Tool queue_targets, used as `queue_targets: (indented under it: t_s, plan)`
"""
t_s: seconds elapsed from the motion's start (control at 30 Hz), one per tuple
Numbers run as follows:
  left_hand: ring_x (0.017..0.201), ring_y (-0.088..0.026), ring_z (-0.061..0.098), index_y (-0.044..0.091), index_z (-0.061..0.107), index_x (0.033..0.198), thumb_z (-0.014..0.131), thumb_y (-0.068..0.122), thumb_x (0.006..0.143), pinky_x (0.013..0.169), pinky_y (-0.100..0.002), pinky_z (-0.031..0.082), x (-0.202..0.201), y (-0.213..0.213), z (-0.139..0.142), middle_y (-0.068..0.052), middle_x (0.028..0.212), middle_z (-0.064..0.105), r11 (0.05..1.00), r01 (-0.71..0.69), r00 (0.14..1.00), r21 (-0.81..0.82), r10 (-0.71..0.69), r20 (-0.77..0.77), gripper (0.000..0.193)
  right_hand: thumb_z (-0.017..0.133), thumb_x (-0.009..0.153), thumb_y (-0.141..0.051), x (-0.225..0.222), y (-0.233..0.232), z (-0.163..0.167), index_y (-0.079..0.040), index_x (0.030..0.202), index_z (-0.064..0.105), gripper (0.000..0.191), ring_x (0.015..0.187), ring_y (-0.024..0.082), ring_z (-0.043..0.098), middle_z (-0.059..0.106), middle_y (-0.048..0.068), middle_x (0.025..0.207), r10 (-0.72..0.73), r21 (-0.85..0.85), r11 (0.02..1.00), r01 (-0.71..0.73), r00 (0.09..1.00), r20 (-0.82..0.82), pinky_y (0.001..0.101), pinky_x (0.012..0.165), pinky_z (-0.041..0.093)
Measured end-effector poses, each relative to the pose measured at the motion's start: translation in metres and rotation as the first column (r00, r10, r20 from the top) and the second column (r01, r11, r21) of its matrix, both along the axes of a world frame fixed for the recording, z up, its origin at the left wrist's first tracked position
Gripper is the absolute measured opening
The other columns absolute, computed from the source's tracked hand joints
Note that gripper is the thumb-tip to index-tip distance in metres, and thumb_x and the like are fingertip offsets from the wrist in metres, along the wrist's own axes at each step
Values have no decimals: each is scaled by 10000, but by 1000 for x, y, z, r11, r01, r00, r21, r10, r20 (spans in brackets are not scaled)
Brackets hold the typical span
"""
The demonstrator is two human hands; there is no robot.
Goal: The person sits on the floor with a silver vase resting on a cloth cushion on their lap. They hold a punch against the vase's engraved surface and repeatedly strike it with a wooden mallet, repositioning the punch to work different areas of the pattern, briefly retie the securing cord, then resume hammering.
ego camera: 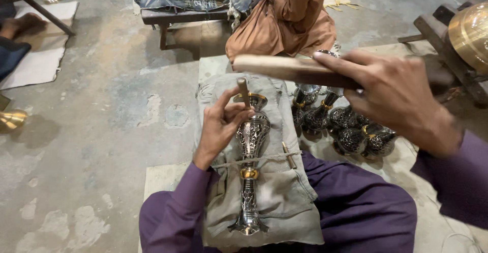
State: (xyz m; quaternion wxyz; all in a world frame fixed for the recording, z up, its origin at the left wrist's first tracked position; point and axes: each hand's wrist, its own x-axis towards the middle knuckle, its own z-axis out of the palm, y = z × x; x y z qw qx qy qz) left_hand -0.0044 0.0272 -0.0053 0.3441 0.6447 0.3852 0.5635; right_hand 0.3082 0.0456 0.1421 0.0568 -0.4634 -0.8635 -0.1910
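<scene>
The left hand (221, 126) pinches a thin metal punch (244, 91) in its fingers, tip on the silver and gold vase (250, 161). The vase lies on a grey cloth pad (284, 192) over the person's lap. The right hand (399, 98) has its fingers wrapped around a wooden stick (290, 69) above it. More vases (345, 126) stand nearby.

A metalwork workshop: people sit on a worn concrete floor (101, 105), engraved metal vases (351, 131) clustered beside them, a low wooden bench (173, 16) ahead, brass pieces (470, 32) at the edges.
</scene>
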Motion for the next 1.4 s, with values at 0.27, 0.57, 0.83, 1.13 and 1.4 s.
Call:
queue_targets:
  t_s: [0.27, 0.57, 0.83, 1.13, 1.4]
  plan:
    - [878, -98, 774, 49, 647, 1343, 784, 22, 866, 780, -254, 625, -16, 20, 28, -95, 937, 818, 956, 269, 921, -113, -290, -258, 497, 739, 831, -175, 35, -27, -74, -229, 1555, 505, 762, 847, 261, 700, 713, 95, 1062, 63, 24, 998, -58, 907, -417, 386, 745, 613]
    - [841, -112, 786, 72, 617, 1381, 776, 62, 870, 741, -290, 602, -18, 19, 45, -86, 935, 814, 945, 324, 835, -46, -309, -455, 535, 723, 886, -167, 41, -30, -112, -244, 1550, 489, 708, 739, 218, 719, 727, 96, 1111, -62, -81, 996, 21, 834, -548, 349, 679, 633]
    - [834, -115, 787, 55, 610, 1369, 765, 62, 889, 747, -288, 588, -21, 17, 46, -105, 924, 806, 940, 340, 825, 4, -296, -481, 505, 729, 921, -123, 32, -28, -106, -279, 1521, 493, 663, 839, 255, 742, 746, 106, 1182, 70, 71, 997, -40, 868, -491, 403, 743, 644]
    - [875, -104, 792, 49, 621, 1338, 782, 65, 887, 747, -258, 596, -24, 16, 37, -80, 922, 818, 953, 304, 853, 3, -271, -447, 479, 730, 898, -116, 26, -35, -105, -249, 1540, 477, 702, 856, 280, 743, 726, 137, 1212, 98, 79, 995, -62, 772, -628, 389, 767, 629]
    - [878, -96, 793, 52, 625, 1341, 765, 34, 889, 761, -266, 609, -20, 20, 40, -87, 928, 820, 954, 296, 860, -55, -291, -420, 473, 723, 813, -146, 35, -34, -124, -239, 1564, 464, 800, 680, 205, 688, 715, 92, 1100, -72, -115, 993, 10, 834, -547, 351, 657, 624]
